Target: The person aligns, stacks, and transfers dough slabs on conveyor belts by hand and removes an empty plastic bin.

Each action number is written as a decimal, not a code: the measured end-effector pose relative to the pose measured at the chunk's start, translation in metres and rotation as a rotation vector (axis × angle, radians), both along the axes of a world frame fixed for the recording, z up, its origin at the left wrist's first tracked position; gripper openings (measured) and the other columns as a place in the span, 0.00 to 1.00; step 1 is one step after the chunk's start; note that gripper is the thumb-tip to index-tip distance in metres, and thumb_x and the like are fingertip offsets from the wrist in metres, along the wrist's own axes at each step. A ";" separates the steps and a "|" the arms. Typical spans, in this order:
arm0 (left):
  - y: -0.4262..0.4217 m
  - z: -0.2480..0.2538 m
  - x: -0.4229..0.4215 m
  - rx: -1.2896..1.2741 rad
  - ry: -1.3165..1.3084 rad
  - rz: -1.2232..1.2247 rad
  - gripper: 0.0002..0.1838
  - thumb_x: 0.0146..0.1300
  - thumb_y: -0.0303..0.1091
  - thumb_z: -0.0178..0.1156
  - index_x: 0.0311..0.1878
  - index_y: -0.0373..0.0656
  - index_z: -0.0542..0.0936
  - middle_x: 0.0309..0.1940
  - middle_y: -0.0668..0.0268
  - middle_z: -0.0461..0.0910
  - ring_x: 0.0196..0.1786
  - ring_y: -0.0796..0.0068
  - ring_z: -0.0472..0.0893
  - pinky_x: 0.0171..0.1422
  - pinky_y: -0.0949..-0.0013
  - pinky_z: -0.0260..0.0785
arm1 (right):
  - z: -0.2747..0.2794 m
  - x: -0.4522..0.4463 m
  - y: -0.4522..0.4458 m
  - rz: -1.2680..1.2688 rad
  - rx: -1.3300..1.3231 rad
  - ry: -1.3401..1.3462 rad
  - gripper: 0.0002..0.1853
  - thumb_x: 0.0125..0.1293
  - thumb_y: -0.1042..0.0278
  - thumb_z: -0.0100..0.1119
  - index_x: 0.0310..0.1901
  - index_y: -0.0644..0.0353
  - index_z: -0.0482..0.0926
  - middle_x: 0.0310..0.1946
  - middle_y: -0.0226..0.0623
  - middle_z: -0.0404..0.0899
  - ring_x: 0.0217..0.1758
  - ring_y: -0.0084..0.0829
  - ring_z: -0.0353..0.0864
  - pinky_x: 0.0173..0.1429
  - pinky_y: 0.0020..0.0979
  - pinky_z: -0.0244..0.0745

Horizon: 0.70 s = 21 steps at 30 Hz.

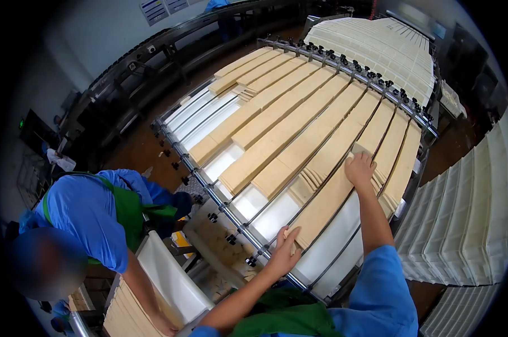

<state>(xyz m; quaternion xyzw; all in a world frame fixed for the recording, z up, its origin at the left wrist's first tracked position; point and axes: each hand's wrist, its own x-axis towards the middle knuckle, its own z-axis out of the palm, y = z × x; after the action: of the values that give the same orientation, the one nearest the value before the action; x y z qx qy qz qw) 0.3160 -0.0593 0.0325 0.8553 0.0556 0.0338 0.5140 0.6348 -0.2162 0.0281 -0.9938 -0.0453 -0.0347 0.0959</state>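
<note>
A long stack of thin, flat beige sheets lies in a lane of the railed table, between two dark rods. My left hand grips its near end, fingers on one side and thumb on the other. At the far end, my right hand is curled over the stack, with part of its grip hidden under the palm. More beige stacks fill the neighbouring lanes, and fanned sheet ends show just left of the held stack. What the sheets are made of I cannot tell.
The table's chrome front rail carries black clamp knobs. Tall piles of white ribbed trays stand at right. At left, a co-worker in a blue shirt reaches towards other beige sheets. A bin with scraps sits below the rail.
</note>
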 end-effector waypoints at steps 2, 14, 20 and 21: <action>-0.004 -0.003 0.006 -0.031 0.035 -0.010 0.33 0.59 0.26 0.55 0.69 0.44 0.60 0.67 0.40 0.48 0.62 0.42 0.65 0.64 0.62 0.61 | -0.017 0.003 -0.003 0.020 -0.005 -0.190 0.26 0.62 0.49 0.47 0.50 0.66 0.73 0.56 0.47 0.69 0.59 0.46 0.66 0.60 0.50 0.58; -0.003 -0.015 0.014 -0.083 -0.053 0.060 0.38 0.52 0.12 0.42 0.69 0.47 0.60 0.71 0.42 0.45 0.71 0.39 0.54 0.73 0.60 0.52 | -0.019 -0.013 0.005 -0.046 0.138 -0.127 0.38 0.62 0.47 0.53 0.63 0.74 0.62 0.65 0.61 0.59 0.69 0.55 0.57 0.71 0.48 0.52; 0.039 -0.004 -0.063 -0.084 -0.250 0.463 0.35 0.53 0.15 0.49 0.67 0.47 0.64 0.67 0.44 0.54 0.69 0.43 0.57 0.70 0.57 0.55 | -0.024 -0.052 0.030 0.099 -0.088 -0.302 0.32 0.69 0.44 0.45 0.64 0.63 0.66 0.65 0.51 0.63 0.70 0.48 0.57 0.72 0.45 0.50; 0.047 -0.006 -0.076 -0.081 -0.268 0.511 0.35 0.53 0.15 0.49 0.67 0.47 0.64 0.67 0.44 0.54 0.69 0.43 0.57 0.70 0.57 0.55 | -0.030 -0.056 0.036 0.173 0.040 -0.399 0.30 0.68 0.48 0.48 0.64 0.62 0.67 0.63 0.49 0.66 0.68 0.47 0.61 0.70 0.44 0.53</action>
<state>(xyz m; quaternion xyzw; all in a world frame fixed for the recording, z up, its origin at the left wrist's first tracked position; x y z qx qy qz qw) 0.2398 -0.0124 0.0269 0.7803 0.2023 0.2728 0.5251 0.5787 -0.1805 -0.0024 -0.9576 -0.1476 -0.2231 0.1072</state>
